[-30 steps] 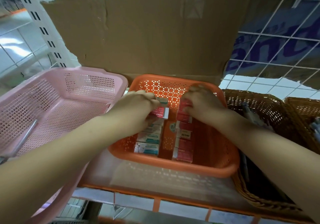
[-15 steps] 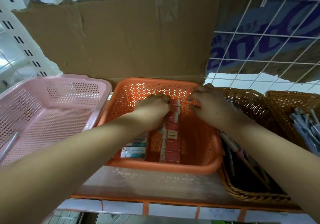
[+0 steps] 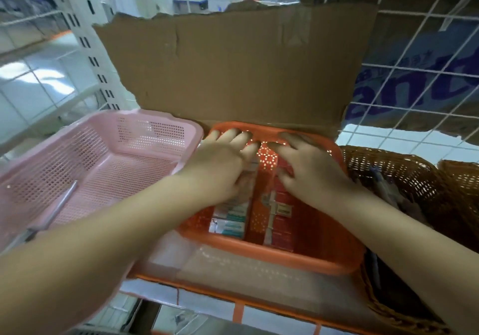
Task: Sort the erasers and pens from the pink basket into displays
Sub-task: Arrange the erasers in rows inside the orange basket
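Both palms flat, fingers spread and gripping nothing, left hand (image 3: 220, 165) and right hand (image 3: 309, 171) rest on rows of small boxed erasers (image 3: 229, 224) inside orange perforated plastic basket (image 3: 272, 255) at frame centre; uneven pressure may topple rows, and lone grey pen (image 3: 58, 206) in pink plastic basket (image 3: 145, 137), left, risks being forgotten.

Bright, even light from above and behind the shelving; glare on the pale tiles at upper left; motion blur softens everything; wide-angle bending at the edges; forearms nearest the camera unsharp.
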